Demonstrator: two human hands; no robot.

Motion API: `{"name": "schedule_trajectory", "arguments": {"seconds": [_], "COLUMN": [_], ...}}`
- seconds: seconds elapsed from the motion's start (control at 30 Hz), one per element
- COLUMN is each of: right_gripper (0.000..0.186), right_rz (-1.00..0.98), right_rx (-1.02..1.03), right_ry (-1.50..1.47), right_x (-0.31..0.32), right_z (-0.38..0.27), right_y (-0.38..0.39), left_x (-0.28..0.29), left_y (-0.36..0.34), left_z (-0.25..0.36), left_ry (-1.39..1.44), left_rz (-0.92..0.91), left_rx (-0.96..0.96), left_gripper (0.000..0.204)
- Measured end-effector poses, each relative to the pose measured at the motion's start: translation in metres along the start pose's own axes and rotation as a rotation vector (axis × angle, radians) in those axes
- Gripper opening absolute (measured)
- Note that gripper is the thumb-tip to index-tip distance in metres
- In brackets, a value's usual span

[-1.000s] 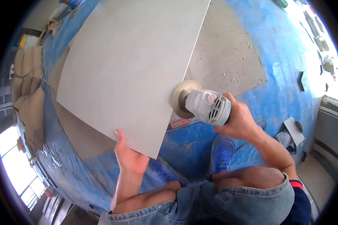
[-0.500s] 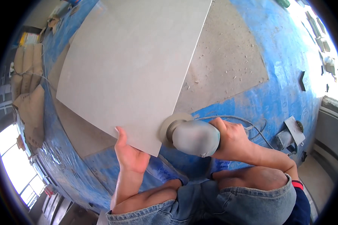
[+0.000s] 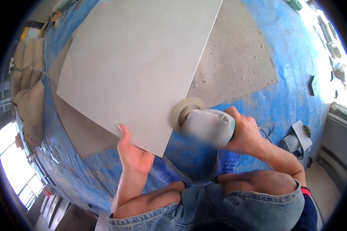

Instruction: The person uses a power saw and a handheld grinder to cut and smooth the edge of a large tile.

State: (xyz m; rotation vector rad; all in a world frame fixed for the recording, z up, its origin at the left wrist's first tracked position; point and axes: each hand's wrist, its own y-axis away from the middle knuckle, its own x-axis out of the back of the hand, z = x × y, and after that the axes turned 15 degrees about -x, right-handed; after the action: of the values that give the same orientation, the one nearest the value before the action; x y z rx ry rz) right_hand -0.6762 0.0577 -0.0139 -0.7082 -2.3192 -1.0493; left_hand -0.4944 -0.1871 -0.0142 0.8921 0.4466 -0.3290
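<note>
My left hand (image 3: 135,158) grips the near edge of a large pale grey panel (image 3: 135,61), thumb on top and fingers underneath. My right hand (image 3: 246,131) is closed round a silver power grinder (image 3: 208,127), its body blurred. The grinder's pale round disc (image 3: 179,111) is at the panel's right edge, a short way above its near corner; whether they touch I cannot tell. Beneath the panel, brownish sheets (image 3: 239,54) show at both sides, the right one strewn with small chips.
I crouch on a blue sheeted surface (image 3: 300,46), blue shoes (image 3: 227,161) below the panel. A grey cable (image 3: 268,127) and a metal tool with a plate (image 3: 302,134) lie at right. Brown rolled material (image 3: 29,65) lies at left; bright windows (image 3: 17,161) show at the rim.
The grinder first moved toward me along the panel's edge, then partly back up it. The panel and my left hand appear slightly higher in the picture. My left hand keeps its grip.
</note>
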Motion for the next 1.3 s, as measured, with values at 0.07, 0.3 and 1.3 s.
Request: {"name": "schedule_trajectory", "arguments": {"seconds": [0.07, 0.3, 1.3], "right_gripper": [0.054, 0.051, 0.046], "right_rz": [0.045, -0.008, 0.010], "right_rx": [0.175, 0.261, 0.295], "right_ry": [0.034, 0.052, 0.080], "right_x": [-0.008, -0.022, -0.025], "right_z": [-0.004, -0.009, -0.018], "right_y": [0.007, 0.020, 0.027], "left_x": [0.001, -0.003, -0.004], "left_y": [0.000, 0.002, 0.001], "left_z": [0.001, 0.001, 0.000], "left_ry": [0.014, 0.004, -0.003], "left_rz": [-0.015, -0.011, 0.036], "left_rx": [0.003, -0.001, -0.015], "left_gripper": [0.057, 0.059, 0.060]}}
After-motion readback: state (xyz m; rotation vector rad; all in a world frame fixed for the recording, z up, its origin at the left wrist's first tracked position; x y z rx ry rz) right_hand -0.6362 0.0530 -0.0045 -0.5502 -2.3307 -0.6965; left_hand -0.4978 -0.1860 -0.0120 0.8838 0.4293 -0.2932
